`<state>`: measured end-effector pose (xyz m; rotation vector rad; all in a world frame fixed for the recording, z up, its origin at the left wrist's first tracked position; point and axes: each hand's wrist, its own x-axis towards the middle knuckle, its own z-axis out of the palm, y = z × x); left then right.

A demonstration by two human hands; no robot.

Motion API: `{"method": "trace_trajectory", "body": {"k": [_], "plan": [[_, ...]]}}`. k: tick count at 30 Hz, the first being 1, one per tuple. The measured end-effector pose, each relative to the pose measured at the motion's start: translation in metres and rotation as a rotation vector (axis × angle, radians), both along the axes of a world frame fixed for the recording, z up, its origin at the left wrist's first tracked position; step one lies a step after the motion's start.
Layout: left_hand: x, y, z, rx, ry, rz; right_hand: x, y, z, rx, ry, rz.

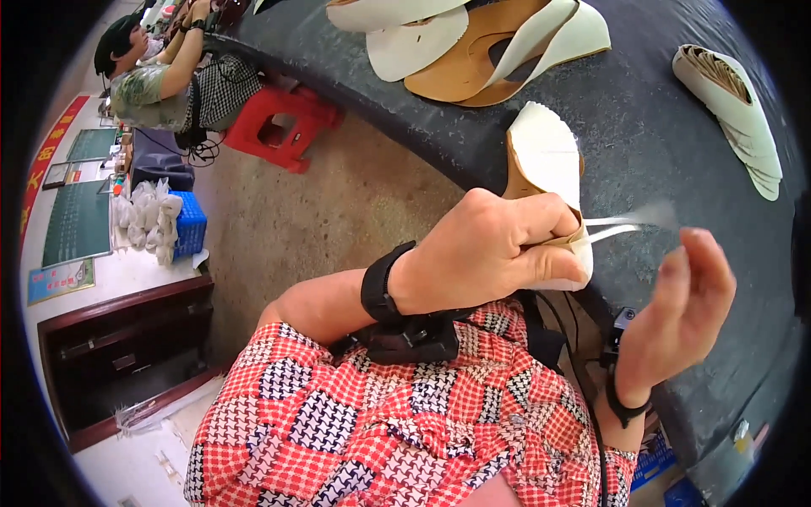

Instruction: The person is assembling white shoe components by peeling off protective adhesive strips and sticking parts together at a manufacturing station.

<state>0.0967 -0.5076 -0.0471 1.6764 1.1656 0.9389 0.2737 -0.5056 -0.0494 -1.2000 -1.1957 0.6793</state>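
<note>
while the left hand (498, 253) pinches its near end between thumb and bent fingers, a white shoe upper (547, 152) reaches away from the grip over the edge of a dark table (642, 110); it is smooth, with a rounded far end, a notched rim and tan lining showing along its left side. two narrow white strips (612, 228) stick out of it to the right, their tips blurred. just beside those tips, the right hand (680, 317) is raised, fingers loose and parted. farther out lie more white uppers (579, 38) with tan insides, and a fanned stack of white pieces (733, 127). off left, white plastic bags (148, 218) sit against a blue basket (191, 224), their contents too unclear to tell.
</note>
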Motion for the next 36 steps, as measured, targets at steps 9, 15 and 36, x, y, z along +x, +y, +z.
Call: {"method": "trace_trajectory", "body": {"k": [9,15,36], "plan": [[-0.007,0.012,-0.002,0.036,-0.020,-0.091,0.003,0.019,-0.003,-0.612,0.649,0.610],[-0.011,0.017,-0.005,0.071,0.068,-0.123,-0.007,0.019,0.003,-0.554,0.559,0.490],[-0.012,0.024,-0.011,0.042,0.009,-0.128,-0.012,0.027,-0.006,-0.494,0.317,0.367]]}}
